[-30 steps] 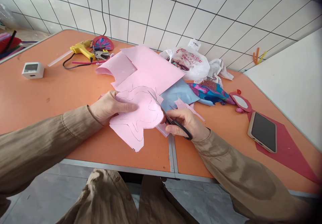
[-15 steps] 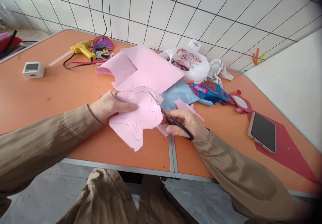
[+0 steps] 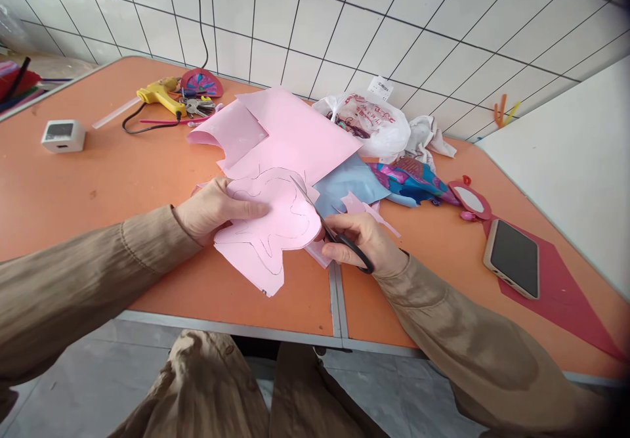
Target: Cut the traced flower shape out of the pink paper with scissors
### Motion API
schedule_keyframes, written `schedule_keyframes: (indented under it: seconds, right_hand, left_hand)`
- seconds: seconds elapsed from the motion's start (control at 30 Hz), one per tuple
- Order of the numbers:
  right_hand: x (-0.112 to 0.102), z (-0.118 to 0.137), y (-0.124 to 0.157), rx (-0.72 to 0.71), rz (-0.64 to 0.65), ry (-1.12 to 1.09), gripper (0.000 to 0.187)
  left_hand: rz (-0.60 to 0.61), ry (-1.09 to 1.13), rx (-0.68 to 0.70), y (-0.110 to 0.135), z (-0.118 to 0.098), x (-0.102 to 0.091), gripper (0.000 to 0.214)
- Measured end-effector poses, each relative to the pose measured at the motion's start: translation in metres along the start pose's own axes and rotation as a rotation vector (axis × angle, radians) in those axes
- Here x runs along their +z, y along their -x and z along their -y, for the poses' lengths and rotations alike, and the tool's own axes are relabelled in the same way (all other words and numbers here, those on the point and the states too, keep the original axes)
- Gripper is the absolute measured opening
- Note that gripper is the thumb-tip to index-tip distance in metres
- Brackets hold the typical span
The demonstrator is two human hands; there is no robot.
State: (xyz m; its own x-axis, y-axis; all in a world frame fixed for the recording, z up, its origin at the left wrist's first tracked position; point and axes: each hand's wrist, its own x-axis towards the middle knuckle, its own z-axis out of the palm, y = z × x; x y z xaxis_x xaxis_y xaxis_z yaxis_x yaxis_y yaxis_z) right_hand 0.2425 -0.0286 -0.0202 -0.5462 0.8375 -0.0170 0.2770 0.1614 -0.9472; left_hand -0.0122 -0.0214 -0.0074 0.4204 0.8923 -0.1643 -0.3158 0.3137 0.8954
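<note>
My left hand (image 3: 216,208) grips a pink foam sheet (image 3: 283,218), thumb on top and the other fingers hidden beneath. Drawn lines curve over the sheet, and its right and lower edges are partly trimmed to a rounded outline. In my right hand (image 3: 364,241) are black-handled scissors (image 3: 352,247), fingers in the loops. Their blades lie at the sheet's upper right edge, pointing up and left. Just right of the blades lie pink offcuts (image 3: 369,208). Behind the held piece, larger pink sheets (image 3: 295,129) rest on a blue sheet (image 3: 352,182).
A yellow glue gun (image 3: 162,96) and a white cube device (image 3: 63,136) are at the left. Back centre has a white plastic bag (image 3: 378,123). On the right, a phone (image 3: 514,257) lies on a red sheet (image 3: 566,293). A tiled wall borders the orange table (image 3: 162,280).
The scissor handles have come slightly closer together, with the right-hand fingers closing. The pink foam sheet has shifted a little to the right at its lower part.
</note>
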Motion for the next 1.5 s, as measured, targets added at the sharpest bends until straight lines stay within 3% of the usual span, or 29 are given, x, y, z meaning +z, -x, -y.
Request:
schedule_keyframes:
  seconds: [0.17, 0.4, 0.8, 0.97, 1.5]
  right_hand:
    - [0.0, -0.002, 0.0, -0.039, -0.006, 0.029, 0.038]
    - [0.0, -0.004, 0.0, -0.047, -0.012, 0.031, 0.046]
    - [0.005, -0.011, 0.0, -0.052, -0.083, -0.006, 0.036]
    - [0.01, -0.003, 0.0, 0.036, -0.099, -0.007, 0.032]
    - [0.016, 0.008, 0.0, 0.064, -0.111, -0.024, 0.038]
  left_hand:
    - [-0.014, 0.012, -0.033, 0.001, 0.001, 0.001, 0.019]
    - [-0.124, 0.064, -0.059, 0.003, 0.004, 0.007, 0.033]
    - [-0.188, 0.171, -0.027, 0.008, 0.015, 0.018, 0.028]
    - [-0.224, 0.192, -0.006, 0.012, 0.023, 0.024, 0.028]
    - [-0.324, 0.177, 0.016, 0.018, 0.033, 0.033, 0.023]
